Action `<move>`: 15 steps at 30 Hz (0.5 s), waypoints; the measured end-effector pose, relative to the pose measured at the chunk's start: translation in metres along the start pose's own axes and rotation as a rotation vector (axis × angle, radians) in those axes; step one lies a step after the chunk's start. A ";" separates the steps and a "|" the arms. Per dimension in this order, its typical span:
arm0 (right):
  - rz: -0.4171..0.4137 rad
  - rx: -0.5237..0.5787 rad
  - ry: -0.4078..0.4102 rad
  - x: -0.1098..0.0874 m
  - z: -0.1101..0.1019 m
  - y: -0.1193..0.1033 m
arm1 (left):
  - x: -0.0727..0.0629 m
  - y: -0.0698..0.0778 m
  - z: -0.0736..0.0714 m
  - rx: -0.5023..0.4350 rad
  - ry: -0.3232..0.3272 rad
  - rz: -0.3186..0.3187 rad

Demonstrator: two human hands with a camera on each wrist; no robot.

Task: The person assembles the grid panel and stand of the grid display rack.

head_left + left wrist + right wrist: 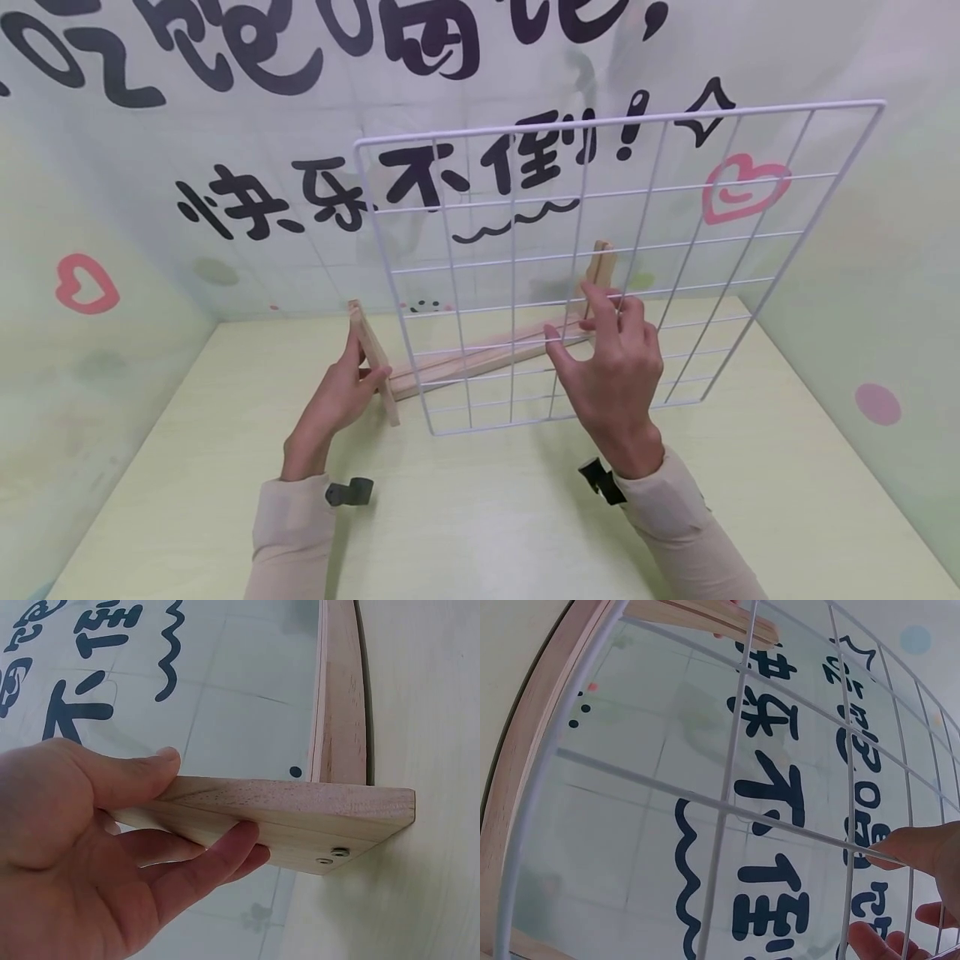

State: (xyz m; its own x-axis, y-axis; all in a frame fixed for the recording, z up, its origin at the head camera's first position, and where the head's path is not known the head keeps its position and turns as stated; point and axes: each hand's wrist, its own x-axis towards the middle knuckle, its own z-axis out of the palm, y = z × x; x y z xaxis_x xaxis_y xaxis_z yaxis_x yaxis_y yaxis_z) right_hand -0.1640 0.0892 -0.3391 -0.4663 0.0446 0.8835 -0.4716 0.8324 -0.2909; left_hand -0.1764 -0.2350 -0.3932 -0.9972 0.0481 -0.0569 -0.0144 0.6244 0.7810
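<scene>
A wooden stand is made of a long base bar point(480, 361) with an upright end board at each side. My left hand point(337, 402) grips the left end board point(285, 801), thumb on one face and fingers on the other. Two screw heads point(340, 852) show on that board's outer face. A white wire grid panel point(513, 261) is tilted in front of the stand, partly overlapping it. My right hand point(617, 367) holds the grid by its wires, thumb and fingers apart. Beyond that hand rises the right end board point(603, 260), its lower part covered by the fingers.
The pale tabletop point(480, 517) lies under everything. Behind it stands a back wall point(285, 275) printed with large dark characters and hearts, with side walls left and right. Dark mounts point(350, 492) are strapped at both wrists.
</scene>
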 end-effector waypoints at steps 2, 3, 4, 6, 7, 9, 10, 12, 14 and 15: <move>-0.001 -0.003 -0.001 0.000 0.000 0.000 | 0.000 0.001 0.001 0.001 0.001 -0.002; -0.001 -0.004 -0.001 -0.001 0.000 0.000 | 0.000 0.001 0.001 0.001 0.003 -0.005; 0.000 -0.006 -0.002 -0.001 -0.001 0.000 | 0.000 0.001 0.001 0.002 0.004 -0.004; -0.001 -0.007 -0.001 -0.001 -0.001 0.000 | 0.001 0.001 0.002 0.008 0.008 0.000; -0.003 -0.007 -0.001 -0.001 -0.001 0.000 | 0.001 0.001 0.003 0.012 0.009 0.003; -0.005 -0.007 0.001 -0.001 -0.001 0.000 | 0.002 0.001 0.004 0.020 0.010 0.011; -0.007 -0.007 0.001 -0.001 -0.001 0.000 | 0.002 0.001 0.004 0.023 0.010 0.016; -0.010 -0.006 0.002 -0.001 -0.001 0.000 | 0.003 0.001 0.005 0.027 0.012 0.023; -0.009 -0.008 0.003 -0.001 -0.001 0.000 | 0.004 0.000 0.007 0.021 0.012 0.027; -0.008 -0.010 0.003 -0.001 -0.001 0.001 | 0.005 0.000 0.007 0.015 0.010 0.030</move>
State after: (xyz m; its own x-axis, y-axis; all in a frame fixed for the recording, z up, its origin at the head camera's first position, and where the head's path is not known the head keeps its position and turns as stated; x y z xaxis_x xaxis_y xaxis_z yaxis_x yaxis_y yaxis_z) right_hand -0.1628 0.0904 -0.3394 -0.4604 0.0397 0.8868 -0.4677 0.8382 -0.2804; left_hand -0.1805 -0.2295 -0.3983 -0.9979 0.0593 -0.0275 0.0164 0.6342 0.7730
